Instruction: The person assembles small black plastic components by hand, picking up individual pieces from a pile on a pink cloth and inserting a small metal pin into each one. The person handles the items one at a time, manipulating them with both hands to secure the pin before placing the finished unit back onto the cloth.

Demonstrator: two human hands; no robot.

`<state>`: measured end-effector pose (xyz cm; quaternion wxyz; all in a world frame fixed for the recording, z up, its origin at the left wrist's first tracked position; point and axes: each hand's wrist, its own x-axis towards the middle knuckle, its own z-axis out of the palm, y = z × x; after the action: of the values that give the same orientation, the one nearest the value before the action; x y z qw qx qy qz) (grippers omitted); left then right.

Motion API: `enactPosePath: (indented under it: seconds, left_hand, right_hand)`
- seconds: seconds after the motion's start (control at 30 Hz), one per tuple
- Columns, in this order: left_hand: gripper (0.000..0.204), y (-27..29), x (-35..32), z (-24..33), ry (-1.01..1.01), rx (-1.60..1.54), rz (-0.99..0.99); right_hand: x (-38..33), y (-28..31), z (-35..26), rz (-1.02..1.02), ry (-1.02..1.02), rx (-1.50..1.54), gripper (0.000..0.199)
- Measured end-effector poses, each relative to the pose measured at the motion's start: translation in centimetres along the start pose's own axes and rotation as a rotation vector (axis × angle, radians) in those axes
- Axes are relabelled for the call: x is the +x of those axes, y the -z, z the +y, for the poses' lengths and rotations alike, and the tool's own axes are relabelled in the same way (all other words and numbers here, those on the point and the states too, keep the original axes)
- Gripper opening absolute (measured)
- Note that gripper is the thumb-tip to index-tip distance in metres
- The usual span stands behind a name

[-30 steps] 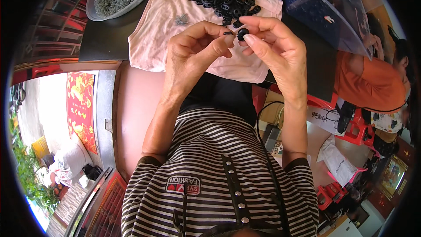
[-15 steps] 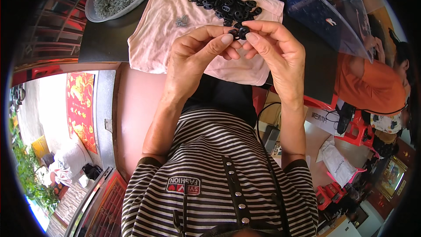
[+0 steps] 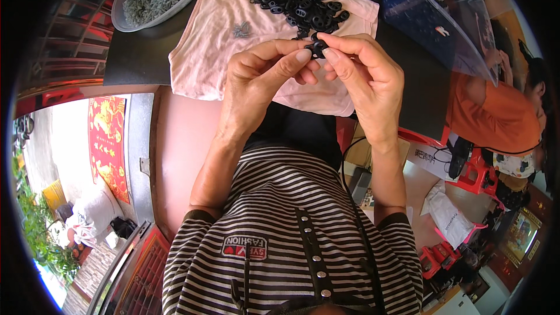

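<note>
My left hand (image 3: 259, 76) and my right hand (image 3: 370, 79) meet over the front of a pale pink cloth (image 3: 201, 41). Between the thumb and fingers of each is a small rounded black plastic piece (image 3: 317, 50); whether it is one part or two pressed together I cannot tell. Just beyond my fingers lies a heap of similar black plastic pieces (image 3: 300, 3), several with holes through them. To the left on the cloth rests a little cluster of thin grey pieces (image 3: 241, 29), too small to name surely.
A clear plastic bowl (image 3: 119, 16) full of tiny grey pieces stands at the far left of the dark table (image 3: 140, 58). Far right is a translucent blue-tinted bin (image 3: 417, 17). Another person in an orange top (image 3: 493, 111) sits to the right, near red stools (image 3: 479, 175).
The black piece between my fingertips has turned and sits slightly lower. My right hand has tilted and shifted a little nearer to me; the left has barely moved.
</note>
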<state>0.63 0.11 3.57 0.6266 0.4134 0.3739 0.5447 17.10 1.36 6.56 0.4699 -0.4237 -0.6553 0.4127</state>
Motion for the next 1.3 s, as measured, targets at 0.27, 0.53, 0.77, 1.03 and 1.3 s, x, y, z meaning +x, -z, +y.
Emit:
enactPosePath:
  seconds: [0.27, 0.53, 0.77, 1.03, 1.3]
  left_hand:
    - [0.019, -0.1, 0.2, -1.3, -0.038, -0.096, -0.005]
    - [0.02, -0.9, 0.2, -0.3, 0.001, -0.261, 0.003]
    - [0.02, -1.5, 0.1, -0.6, 0.1, -0.383, 0.099]
    - [0.02, -1.9, -0.1, -1.2, 0.036, -0.392, 0.073]
    - [0.028, -1.4, 0.3, -1.7, -0.362, -0.078, -0.013]
  right_hand:
    - [-0.4, -0.5, 0.9, 0.044, 0.074, -0.08, 0.016]
    - [0.0, -0.6, -0.1, 0.082, -0.066, 0.151, 0.014]
    - [0.0, -0.9, -0.8, 0.12, 0.218, -0.234, 0.026]
    - [0.0, 0.3, -0.7, 0.096, 0.231, -0.257, 0.032]
    - [-0.3, 1.8, -1.6, -0.034, 0.111, -0.077, 0.029]
